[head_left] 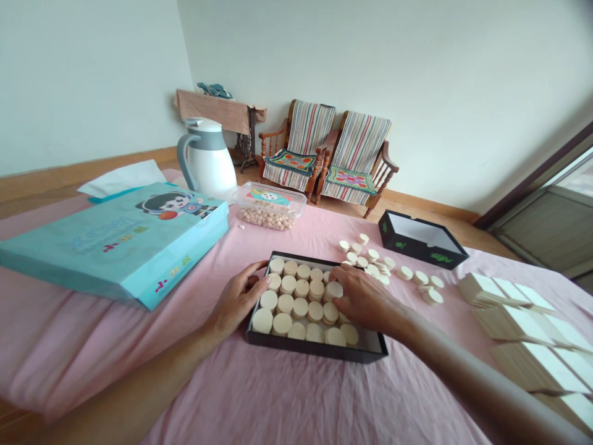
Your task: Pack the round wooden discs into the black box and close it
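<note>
The left hand point(236, 298) and right hand point(365, 298) are kept apart, fingers spread, with no clear clamp seen. Both are laid against cream discs point(300, 307), which are held in rows by the walls of a black tray point(315, 349) at the middle of the pink-sheeted surface point(92, 346). Loose discs point(365, 256) are left beside it, with a black lid point(419, 238) set further off. A teal box point(115, 247) and white jug point(208, 164) are placed left; wooden armchairs point(291, 167) stand beyond.
</note>
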`<state>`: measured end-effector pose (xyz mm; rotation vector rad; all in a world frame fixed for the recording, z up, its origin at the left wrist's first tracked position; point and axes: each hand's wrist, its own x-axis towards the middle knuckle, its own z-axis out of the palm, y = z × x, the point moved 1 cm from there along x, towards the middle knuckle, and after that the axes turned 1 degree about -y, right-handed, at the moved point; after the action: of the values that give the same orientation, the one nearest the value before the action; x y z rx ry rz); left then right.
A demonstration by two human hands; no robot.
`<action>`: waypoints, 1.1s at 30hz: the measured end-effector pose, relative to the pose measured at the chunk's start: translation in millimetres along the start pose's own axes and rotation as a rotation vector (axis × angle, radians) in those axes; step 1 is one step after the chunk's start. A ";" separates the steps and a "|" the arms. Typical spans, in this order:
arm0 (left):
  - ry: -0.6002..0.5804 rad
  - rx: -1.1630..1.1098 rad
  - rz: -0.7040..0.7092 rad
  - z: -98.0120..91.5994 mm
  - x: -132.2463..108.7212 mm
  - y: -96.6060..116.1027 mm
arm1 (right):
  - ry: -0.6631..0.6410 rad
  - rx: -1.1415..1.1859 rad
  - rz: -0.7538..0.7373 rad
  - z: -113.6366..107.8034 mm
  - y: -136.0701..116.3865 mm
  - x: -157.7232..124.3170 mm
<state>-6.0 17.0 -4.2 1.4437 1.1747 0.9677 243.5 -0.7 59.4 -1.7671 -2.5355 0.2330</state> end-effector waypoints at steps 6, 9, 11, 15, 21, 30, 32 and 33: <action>0.002 -0.009 -0.001 0.0 0.8 -1.5 | -0.001 0.004 0.022 1.4 -1.1 -0.3; -0.005 -0.022 -0.006 0.6 0.8 -0.4 | 0.025 0.002 0.029 -0.3 2.9 -1.7; -0.007 -0.026 -0.009 1.0 0.7 0.5 | 0.057 0.013 0.033 -3.0 7.1 -1.0; 0.000 -0.020 -0.018 1.1 0.7 0.8 | 0.120 0.021 0.041 -8.4 13.7 6.1; 0.004 -0.015 -0.010 0.2 0.8 -0.5 | 0.159 -0.033 0.004 -7.6 -0.5 17.7; 0.031 -0.005 0.002 0.7 -1.6 3.9 | 0.118 -0.097 -0.058 -11.4 -22.4 27.0; 0.034 0.000 0.003 0.6 -2.0 4.5 | 0.126 -0.113 -0.056 -10.8 -23.7 26.5; 0.034 0.000 0.002 0.6 -2.0 4.7 | 0.132 -0.118 -0.056 -10.2 -24.1 25.8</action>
<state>-5.1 14.7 0.2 1.4340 1.1981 0.9975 213.4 16.2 71.7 -1.6846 -2.5483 -0.0357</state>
